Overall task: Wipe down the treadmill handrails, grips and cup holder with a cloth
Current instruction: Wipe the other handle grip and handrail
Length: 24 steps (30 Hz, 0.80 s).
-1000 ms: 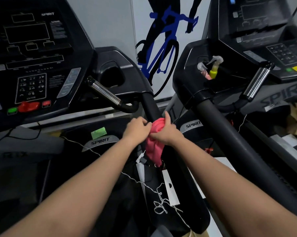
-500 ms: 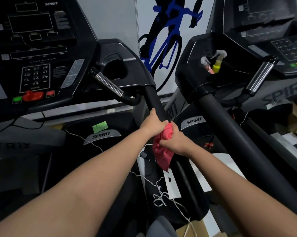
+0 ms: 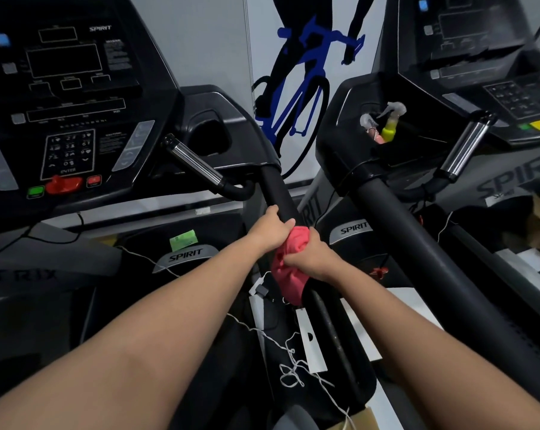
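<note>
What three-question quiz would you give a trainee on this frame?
1. True or false: the left hand grips the bare black handrail just beyond the pink cloth.
2. The right hand holds: A) the cloth, B) the chrome grip, C) nothing.
3. Fill in: the yellow-collared spray bottle stands in a pocket of the console on the person's ____.
Key: 1 true; 2 A; 3 right.

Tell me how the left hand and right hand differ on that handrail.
The left hand grips the bare handrail; the right hand grips the pink cloth bunched against it. The left hand sits higher up the rail, the right hand lower, nearer the camera. Both curl round the same rail.
</note>
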### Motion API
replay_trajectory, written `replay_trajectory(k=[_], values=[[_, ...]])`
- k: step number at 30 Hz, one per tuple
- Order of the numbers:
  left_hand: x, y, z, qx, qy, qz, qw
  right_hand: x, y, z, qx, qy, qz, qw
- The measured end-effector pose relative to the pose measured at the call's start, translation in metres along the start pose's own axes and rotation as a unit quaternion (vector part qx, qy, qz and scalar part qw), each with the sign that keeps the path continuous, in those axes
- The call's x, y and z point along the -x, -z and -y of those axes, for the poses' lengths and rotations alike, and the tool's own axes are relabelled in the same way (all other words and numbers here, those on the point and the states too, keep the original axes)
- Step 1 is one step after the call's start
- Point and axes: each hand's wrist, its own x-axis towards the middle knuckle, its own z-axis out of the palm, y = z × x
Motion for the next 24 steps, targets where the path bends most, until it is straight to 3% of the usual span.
replay_trajectory(k=[7, 11, 16, 20, 22, 24], values=[[0.001, -0.006, -0.008, -0.094, -0.011, -0.009, 0.995, 0.023, 0.010, -0.004, 0.076, -0.064, 0.067, 0.993], [-0.001, -0.006, -0.008, -0.100, -0.007, -0.014, 0.995, 0.009, 0.012, 0.011, 0.014, -0.045, 0.037, 0.998], [-0.003, -0.006, -0.003, -0.067, -0.008, -0.015, 0.998, 0.011, 0.001, 0.003, -0.046, -0.013, -0.007, 0.999], [-0.009, -0.008, 0.003, 0.023, 0.029, -0.023, 0.999, 0.022, 0.003, -0.006, 0.018, -0.035, 0.025, 0.999], [-0.010, -0.009, 0.001, 0.119, 0.092, 0.005, 0.989, 0.026, 0.010, -0.001, 0.063, -0.058, 0.049, 0.995], [-0.011, -0.010, -0.001, 0.147, 0.121, 0.042, 0.981, 0.027, 0.020, 0.012, 0.088, -0.066, 0.072, 0.991]])
